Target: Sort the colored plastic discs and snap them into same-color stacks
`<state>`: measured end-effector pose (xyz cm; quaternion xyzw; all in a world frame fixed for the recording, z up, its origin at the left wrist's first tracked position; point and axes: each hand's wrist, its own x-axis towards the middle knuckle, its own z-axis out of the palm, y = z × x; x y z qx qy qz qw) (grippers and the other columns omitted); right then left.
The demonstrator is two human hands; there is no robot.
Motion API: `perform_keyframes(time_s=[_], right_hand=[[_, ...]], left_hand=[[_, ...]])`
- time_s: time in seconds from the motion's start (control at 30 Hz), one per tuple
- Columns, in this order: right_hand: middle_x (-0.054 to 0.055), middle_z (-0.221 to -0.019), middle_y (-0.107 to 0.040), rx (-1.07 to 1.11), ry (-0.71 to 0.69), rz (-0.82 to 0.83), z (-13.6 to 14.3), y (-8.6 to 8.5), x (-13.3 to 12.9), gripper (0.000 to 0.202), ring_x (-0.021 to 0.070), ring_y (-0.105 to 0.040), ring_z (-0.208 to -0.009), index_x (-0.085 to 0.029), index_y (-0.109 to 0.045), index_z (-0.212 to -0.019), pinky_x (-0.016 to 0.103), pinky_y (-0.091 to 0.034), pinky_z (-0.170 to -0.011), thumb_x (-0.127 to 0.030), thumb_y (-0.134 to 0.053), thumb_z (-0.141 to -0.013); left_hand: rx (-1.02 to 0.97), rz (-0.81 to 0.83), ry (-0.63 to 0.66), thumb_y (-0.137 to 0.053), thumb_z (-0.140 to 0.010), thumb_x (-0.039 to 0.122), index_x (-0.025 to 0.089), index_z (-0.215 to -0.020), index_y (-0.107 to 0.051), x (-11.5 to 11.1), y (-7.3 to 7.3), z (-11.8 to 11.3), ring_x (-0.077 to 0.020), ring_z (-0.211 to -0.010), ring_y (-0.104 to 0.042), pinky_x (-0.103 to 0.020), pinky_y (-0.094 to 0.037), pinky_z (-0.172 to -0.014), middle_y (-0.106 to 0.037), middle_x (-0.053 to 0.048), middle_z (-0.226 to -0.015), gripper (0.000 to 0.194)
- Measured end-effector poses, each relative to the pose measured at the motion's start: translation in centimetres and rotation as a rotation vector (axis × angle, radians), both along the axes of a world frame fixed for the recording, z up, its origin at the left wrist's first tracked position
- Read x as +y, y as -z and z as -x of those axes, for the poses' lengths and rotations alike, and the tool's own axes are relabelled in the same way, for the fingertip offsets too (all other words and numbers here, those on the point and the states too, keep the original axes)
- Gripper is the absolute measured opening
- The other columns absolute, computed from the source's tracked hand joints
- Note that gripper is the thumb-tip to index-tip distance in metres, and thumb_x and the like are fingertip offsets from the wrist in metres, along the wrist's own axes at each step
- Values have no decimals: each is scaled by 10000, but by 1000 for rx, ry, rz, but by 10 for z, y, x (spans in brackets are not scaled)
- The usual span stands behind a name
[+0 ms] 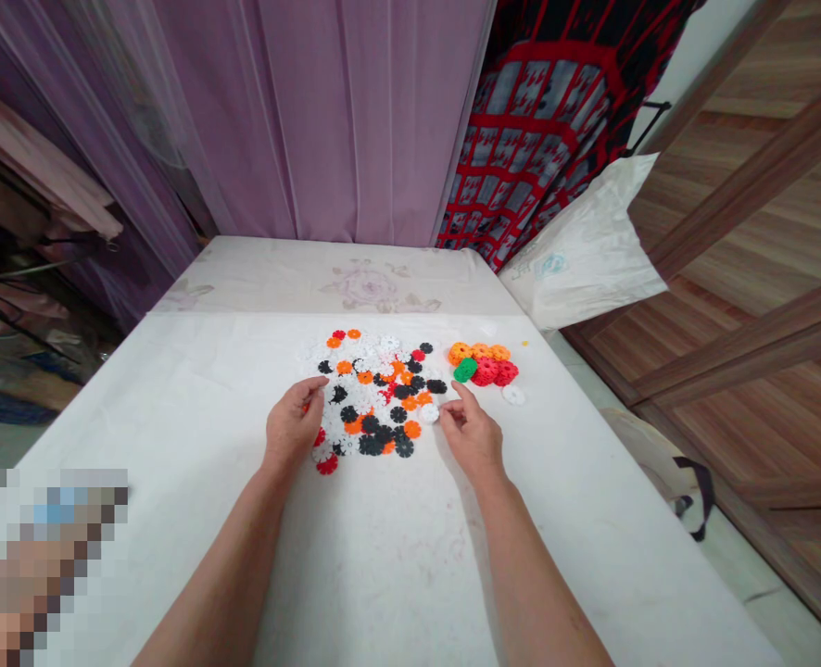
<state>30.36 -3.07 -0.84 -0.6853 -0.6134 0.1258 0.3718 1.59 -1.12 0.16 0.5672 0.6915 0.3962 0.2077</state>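
Observation:
A loose spread of notched plastic snowflake discs point(365, 396) in white, black, orange and red lies on the white-covered table. At its left edge is my left hand point(294, 424), fingers curled, with a bit of an orange-red disc showing between them. My right hand point(473, 434) is at the right edge of the spread, its index finger raised. Thumb and fingertips of that hand meet the rim of a white snowflake disc point(429, 413). Just beyond it are stacked orange discs point(480, 352), red discs point(486, 372) and a green disc point(464, 370).
A single white disc point(513, 396) lies right of the stacks, and a tiny yellow piece point(524, 344) farther back. The table point(383, 565) ends at a purple curtain point(327, 120). A white plastic bag point(591, 250) leans at the right edge. Part of the lower left is pixelated.

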Motion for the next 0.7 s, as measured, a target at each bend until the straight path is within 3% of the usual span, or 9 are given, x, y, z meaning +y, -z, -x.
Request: perform_keyframes(time_s=[0.27, 0.43, 0.57, 0.7], right_hand=[[4, -914, -782, -63, 10, -95, 3, -6, 0, 454, 188, -696, -797, -237, -620, -1310, 323, -541, -779, -278, -513, -871], [19, -956, -790, -164, -207, -219, 39, -24, 2, 412, 201, -686, -900, -233, -628, -1314, 331, -524, -866, -215, -492, -926], [-3, -1029, -793, -255, -405, -109, 76, -34, 10, 468, 203, -659, -985, -260, -593, -1361, 328, -504, -925, -153, -559, -906], [20, -1118, -775, -339, -470, 24, 97, -40, 19, 522, 237, -623, -1083, -256, -568, -1396, 364, -482, -961, -211, -630, -880]], left_hand=[[-43, -14, -3, -458, -868, 357, 264, -1083, -749, 2, 1, 1, -220, -975, -714, -354, -548, -929, -766, -31, -991, 374], [-87, -30, -24, -448, -869, 297, 280, -1055, -751, 3, 4, 2, -215, -1073, -698, -360, -531, -986, -767, -13, -1112, 356], [-107, -22, -32, -442, -872, 298, 273, -1071, -747, 4, 6, 3, -214, -1068, -696, -372, -525, -1002, -768, -13, -1107, 365], [-111, -31, -35, -448, -876, 333, 262, -1083, -745, 4, 7, 3, -221, -1033, -702, -382, -537, -979, -770, -25, -1080, 369]])
